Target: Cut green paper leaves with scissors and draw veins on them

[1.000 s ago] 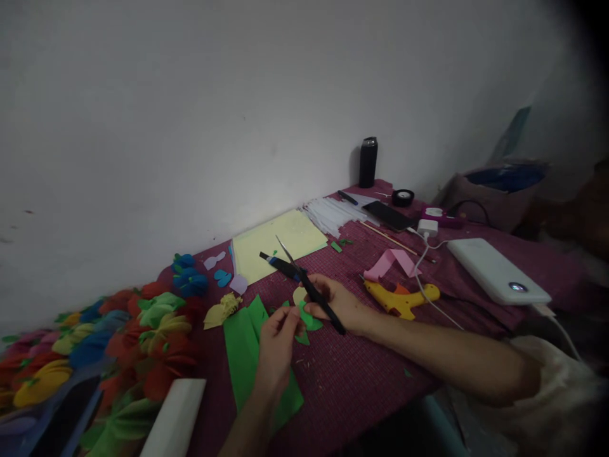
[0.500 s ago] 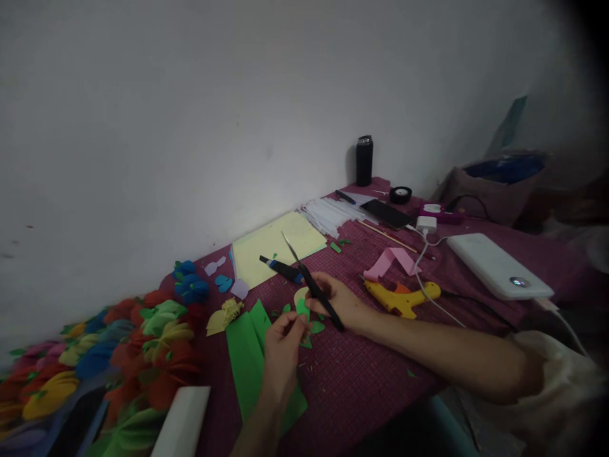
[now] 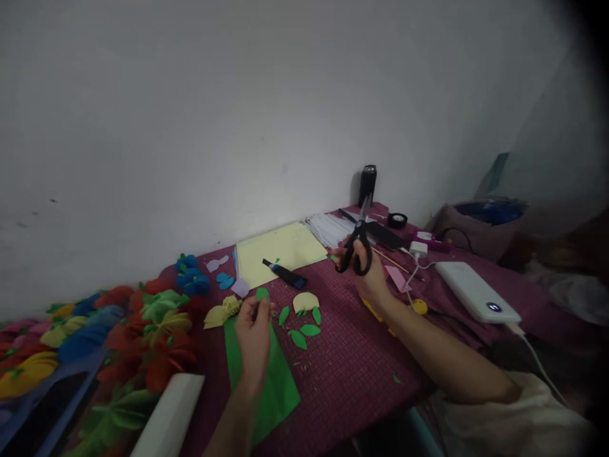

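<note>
Over cloth [image 3: 352, 362], right hand [image 3: 370, 274] gripping scissors [image 3: 360, 232], left hand [image 3: 254, 324] at green paper [image 3: 280, 395], grip unclear

The scissors [image 3: 360, 228] look metal-bladed, plastic-handled; green sheet [image 3: 280, 397] matt, papery; power bank [image 3: 469, 289] smooth plastic

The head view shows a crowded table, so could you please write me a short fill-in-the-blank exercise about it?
1. The right hand holds a black-handled metal tool, a pair of ____.
2. The left hand pinches a small flat piece coloured ____.
3. The blue-and-black utility knife lies partly on flat stacked sheets whose top one is pale ____.
4. The tall black cylindrical bottle stands upright close to the plain grey ____.

Missing words: scissors; green; yellow; wall.
</note>
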`<state>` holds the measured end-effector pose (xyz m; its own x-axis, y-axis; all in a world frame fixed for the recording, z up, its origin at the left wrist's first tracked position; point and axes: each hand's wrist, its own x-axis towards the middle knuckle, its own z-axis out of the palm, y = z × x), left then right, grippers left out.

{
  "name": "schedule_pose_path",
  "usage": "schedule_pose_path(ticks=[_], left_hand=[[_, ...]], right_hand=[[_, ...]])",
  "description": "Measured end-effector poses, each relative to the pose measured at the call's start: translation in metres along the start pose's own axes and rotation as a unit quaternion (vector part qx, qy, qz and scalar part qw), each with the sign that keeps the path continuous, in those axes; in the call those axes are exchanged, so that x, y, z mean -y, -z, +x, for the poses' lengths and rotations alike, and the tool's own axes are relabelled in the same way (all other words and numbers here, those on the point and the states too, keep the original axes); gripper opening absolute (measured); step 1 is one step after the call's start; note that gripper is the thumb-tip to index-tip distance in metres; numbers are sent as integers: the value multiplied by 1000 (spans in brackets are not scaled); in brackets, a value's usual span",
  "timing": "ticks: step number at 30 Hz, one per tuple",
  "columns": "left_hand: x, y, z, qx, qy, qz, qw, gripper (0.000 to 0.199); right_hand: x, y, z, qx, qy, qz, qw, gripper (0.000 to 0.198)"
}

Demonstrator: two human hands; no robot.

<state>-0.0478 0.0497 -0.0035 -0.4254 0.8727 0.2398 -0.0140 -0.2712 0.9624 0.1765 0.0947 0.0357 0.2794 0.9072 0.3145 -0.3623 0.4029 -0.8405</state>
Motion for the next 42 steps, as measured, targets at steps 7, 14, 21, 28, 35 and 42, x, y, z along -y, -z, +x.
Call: schedule_pose_path(ticks=[7, 14, 21, 28, 35, 42], left_hand=[[0, 2, 6, -5, -46, -5, 999, 21], [0, 2, 4, -1, -46, -17, 999, 20], [0, 4, 8, -26, -34, -27, 999, 27], [0, 3, 4, 4, -22, -13, 1000, 25], [4, 4, 1, 20, -2, -3, 1000, 20], [3, 2, -2, 24, 12, -4, 1000, 21]], right_hand=[[38, 21, 4, 43, -33, -153, 987, 38], [32, 35, -40, 202, -140, -391, 887, 38], [1, 19, -45, 222, -110, -640, 727, 33], [-19, 7, -39, 233, -83, -750, 614, 39], [-20, -1, -36, 245, -62, -782, 569, 37], [-7, 2, -28, 230, -30, -797, 558, 46]])
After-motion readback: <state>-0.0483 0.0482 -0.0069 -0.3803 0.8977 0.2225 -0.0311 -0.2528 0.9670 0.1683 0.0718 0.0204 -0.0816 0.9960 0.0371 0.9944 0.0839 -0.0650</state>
